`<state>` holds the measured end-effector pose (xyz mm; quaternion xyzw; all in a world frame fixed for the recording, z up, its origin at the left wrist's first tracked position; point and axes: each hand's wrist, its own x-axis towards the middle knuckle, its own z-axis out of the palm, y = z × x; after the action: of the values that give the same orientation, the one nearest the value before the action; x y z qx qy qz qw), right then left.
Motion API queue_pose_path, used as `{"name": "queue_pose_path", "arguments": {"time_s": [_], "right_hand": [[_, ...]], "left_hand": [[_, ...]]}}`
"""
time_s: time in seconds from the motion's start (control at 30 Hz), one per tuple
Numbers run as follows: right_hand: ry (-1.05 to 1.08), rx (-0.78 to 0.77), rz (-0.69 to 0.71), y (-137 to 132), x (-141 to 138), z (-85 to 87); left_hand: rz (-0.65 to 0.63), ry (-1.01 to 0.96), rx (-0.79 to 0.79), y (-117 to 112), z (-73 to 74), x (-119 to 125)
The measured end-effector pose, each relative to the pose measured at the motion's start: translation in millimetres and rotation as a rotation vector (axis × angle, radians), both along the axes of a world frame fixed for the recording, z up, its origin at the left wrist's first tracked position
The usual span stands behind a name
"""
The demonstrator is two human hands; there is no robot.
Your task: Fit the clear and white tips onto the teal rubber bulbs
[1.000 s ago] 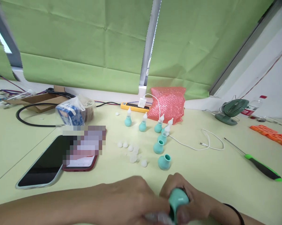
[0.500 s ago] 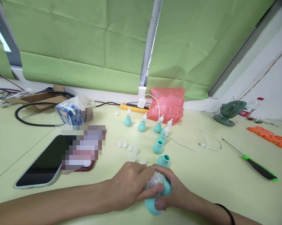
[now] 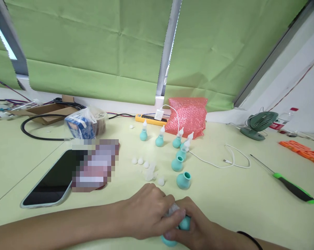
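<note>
My left hand (image 3: 149, 212) is closed on a clear plastic nozzle (image 3: 173, 209), mostly hidden by the fingers. Pressed against it, my right hand (image 3: 198, 222) wraps round a teal rubber bulb (image 3: 185, 223). More teal rubber (image 3: 169, 240) shows below the right thumb; whether it is a separate bulb I cannot tell. Beyond the hands stand two open-necked bulbs, a nearer bulb (image 3: 183, 180) and a farther bulb (image 3: 177, 163). Behind them, several nasal aspirators (image 3: 159, 137) stand upright with clear tips. Small translucent white pieces (image 3: 150, 172) lie to their left.
At left lie a dark phone (image 3: 51, 178) and a second phone (image 3: 99, 165), its screen blurred. A screwdriver (image 3: 289, 185), a white cable (image 3: 209, 164) and a green fan (image 3: 259, 125) are at right. Pink bubble wrap (image 3: 186, 116) and a yellow power strip (image 3: 149, 119) sit at the back.
Both hands have moved slightly lower in view, still together on the nozzle and bulb. The nearer open bulb and a small white piece now show fully beyond them.
</note>
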<state>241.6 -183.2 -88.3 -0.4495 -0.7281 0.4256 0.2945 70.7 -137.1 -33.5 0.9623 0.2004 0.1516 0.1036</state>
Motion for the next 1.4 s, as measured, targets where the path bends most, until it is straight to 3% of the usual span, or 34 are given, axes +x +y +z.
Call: {"name": "queue_pose_path", "arguments": {"time_s": [0.13,0.3,0.4,0.47,0.53,0.67,0.73,0.8,1.07,1.23,1.4], "right_hand": [[-0.034,0.149,0.031,-3.8,1.8,-0.9],[-0.228,0.518,0.279,1.7,-2.5,24.6],[-0.194,0.569,0.389,6.3,-3.5,34.5],[-0.131,0.573,0.430,8.2,-2.0,36.7],[-0.089,0.588,0.381,8.9,0.8,36.5],[-0.089,0.626,0.254,9.3,4.9,32.5],[-0.081,0.620,0.272,10.0,4.8,29.9],[-0.071,0.611,0.296,11.1,4.0,27.6],[-0.077,0.619,0.288,14.5,4.5,24.7],[-0.046,0.635,0.297,13.7,2.4,27.0],[-0.020,0.618,0.292,13.3,0.9,27.4]], "left_hand": [[-0.054,-0.103,-0.388,4.3,1.8,-1.1],[-0.052,-0.249,-0.959,3.0,-8.6,2.4],[0.005,-0.245,-1.078,8.2,-8.1,3.2],[0.044,-0.215,-1.037,17.2,-0.3,0.3],[0.078,-0.139,-0.926,29.5,11.6,-5.7],[0.263,0.019,-0.435,56.3,31.2,-22.2],[0.396,0.129,-0.162,67.0,33.5,-28.7],[0.465,0.239,0.003,74.4,31.6,-32.5],[0.440,0.427,0.150,76.7,23.3,-29.2],[0.578,0.277,0.249,86.0,16.5,-24.0],[0.608,0.212,0.194,103.2,-2.7,-25.8]]}}
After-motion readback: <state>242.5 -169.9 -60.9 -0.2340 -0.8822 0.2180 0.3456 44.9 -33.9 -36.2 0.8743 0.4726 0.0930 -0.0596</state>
